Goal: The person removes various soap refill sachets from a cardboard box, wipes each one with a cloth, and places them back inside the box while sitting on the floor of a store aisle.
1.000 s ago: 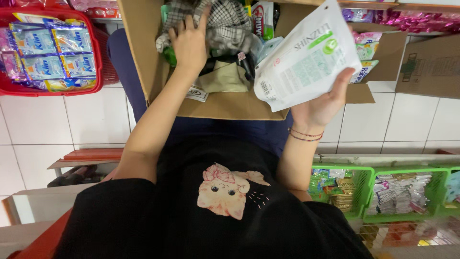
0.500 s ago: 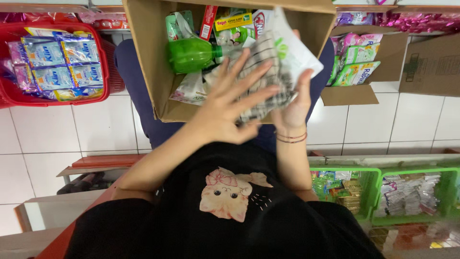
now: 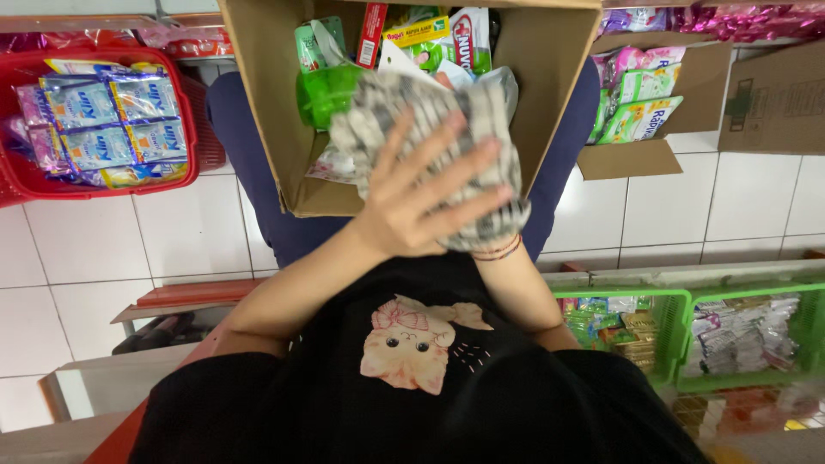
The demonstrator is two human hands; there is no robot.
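- Two hands work at one checked cloth [image 3: 447,129], which lies bunched over the near edge of an open cardboard box [image 3: 258,94] resting on my lap.
- My left hand [image 3: 425,193] lies flat on top of the cloth, fingers spread wide, pressing it down rather than gripping it.
- My right hand is hidden under the cloth; only the wrist with its thin bracelets [image 3: 498,251] shows. I cannot tell whether that hand is clenched or slack, though it appears to support the bundle from below.
- Contents behind the cloth: a green plastic bottle [image 3: 326,90] touching its left edge, then upright packets and sachets [image 3: 412,34] packed close together.
- Surroundings: a red basket [image 3: 193,142] of blue sachets to the left, a second open box [image 3: 623,159] of pouches to the right, green baskets [image 3: 666,331] lower right, white tiled floor [image 3: 103,241].
- Risk, slippage: the cloth overhangs the box edge; with only flat pressure above, I judge it could slide off towards my lap.
- Risk, snagging: a fold could catch the bottle or a packet and drag it out of place.
- Risk, tipping: the box sits on my knees, so a hard downward press at the near edge could tilt it and spill the goods.
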